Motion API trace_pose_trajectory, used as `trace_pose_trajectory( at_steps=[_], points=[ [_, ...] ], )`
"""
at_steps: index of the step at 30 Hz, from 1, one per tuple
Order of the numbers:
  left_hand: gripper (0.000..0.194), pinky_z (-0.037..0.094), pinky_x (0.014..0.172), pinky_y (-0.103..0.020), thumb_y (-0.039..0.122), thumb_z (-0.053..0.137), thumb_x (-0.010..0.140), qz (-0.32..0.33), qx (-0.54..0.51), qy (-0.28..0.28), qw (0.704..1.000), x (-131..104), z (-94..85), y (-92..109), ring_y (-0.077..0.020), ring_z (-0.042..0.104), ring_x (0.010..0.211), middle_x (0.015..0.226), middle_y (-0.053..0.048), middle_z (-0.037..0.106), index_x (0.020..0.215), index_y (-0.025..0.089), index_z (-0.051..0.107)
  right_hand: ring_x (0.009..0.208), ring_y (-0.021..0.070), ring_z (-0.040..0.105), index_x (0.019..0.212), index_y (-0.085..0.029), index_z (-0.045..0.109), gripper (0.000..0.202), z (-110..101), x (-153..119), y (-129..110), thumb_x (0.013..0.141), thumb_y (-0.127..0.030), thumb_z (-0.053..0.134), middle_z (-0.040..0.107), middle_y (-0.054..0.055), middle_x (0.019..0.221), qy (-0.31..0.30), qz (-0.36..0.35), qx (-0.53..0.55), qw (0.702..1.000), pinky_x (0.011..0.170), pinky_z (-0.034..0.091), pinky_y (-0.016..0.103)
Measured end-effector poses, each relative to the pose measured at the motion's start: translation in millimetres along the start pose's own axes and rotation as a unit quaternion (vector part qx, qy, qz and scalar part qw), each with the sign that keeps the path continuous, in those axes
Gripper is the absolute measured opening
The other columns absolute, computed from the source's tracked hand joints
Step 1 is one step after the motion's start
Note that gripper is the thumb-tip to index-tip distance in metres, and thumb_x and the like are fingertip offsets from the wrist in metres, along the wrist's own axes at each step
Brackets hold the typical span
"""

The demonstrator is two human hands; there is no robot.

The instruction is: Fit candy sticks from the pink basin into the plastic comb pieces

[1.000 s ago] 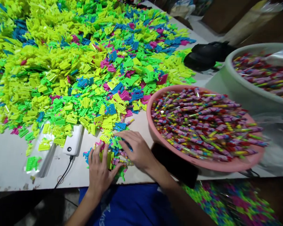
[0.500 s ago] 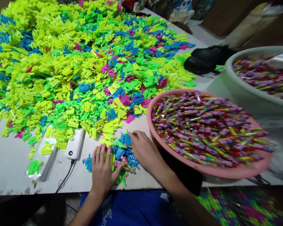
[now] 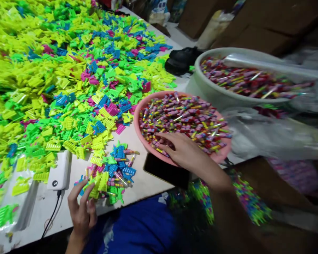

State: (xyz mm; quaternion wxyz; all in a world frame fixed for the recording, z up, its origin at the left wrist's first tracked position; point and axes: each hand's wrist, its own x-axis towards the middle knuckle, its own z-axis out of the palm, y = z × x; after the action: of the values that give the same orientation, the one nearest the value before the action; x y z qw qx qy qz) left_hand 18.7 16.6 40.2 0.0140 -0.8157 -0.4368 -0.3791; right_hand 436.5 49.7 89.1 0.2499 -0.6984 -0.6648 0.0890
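My right hand reaches into the pink basin and lies flat on the colourful wrapped sticks near its front rim, fingers stretched out. At the table's front edge, my left hand has its fingers spread, the tips touching a yellow-green piece at the edge of a small heap of plastic comb-like pieces and sticks. Neither hand visibly grips anything.
A huge pile of yellow, green, blue and pink plastic pieces covers the table's left and back. A white power bank with a cable, a black phone, a white basin of sticks, a clear plastic bag and a black object lie around.
My right hand left the small heap and moved right into the pink basin. My left hand slid back toward the table edge. The view swung to the right.
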Motion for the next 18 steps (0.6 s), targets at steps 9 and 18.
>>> trace_pose_trajectory(
  at_steps=[9,18],
  points=[
    [0.046,0.06,0.1,-0.045,0.002,0.064,0.099,-0.004,0.017,0.063,0.998,-34,9.6,-5,-0.0275,0.071,0.111,0.128,-0.011,0.065,0.138,0.024,0.072,0.125,0.0358,0.078,0.141,-0.026,0.08,0.036,-2,0,-6,0.107,-0.026,0.067,0.087,0.011,0.131,-0.038,0.025,0.01,0.999,0.11,0.061,0.053],
    [0.034,0.063,0.071,-0.041,0.009,0.066,0.096,0.044,0.042,0.097,0.993,-44,21.4,-26,-0.0255,0.073,0.088,0.108,-0.009,0.068,0.125,0.025,0.074,0.111,0.0298,0.077,0.142,-0.023,0.077,0.044,-44,-1,17,0.113,-0.019,0.044,0.081,0.012,0.123,0.069,0.054,0.005,0.996,0.099,0.064,0.048]
  ],
)
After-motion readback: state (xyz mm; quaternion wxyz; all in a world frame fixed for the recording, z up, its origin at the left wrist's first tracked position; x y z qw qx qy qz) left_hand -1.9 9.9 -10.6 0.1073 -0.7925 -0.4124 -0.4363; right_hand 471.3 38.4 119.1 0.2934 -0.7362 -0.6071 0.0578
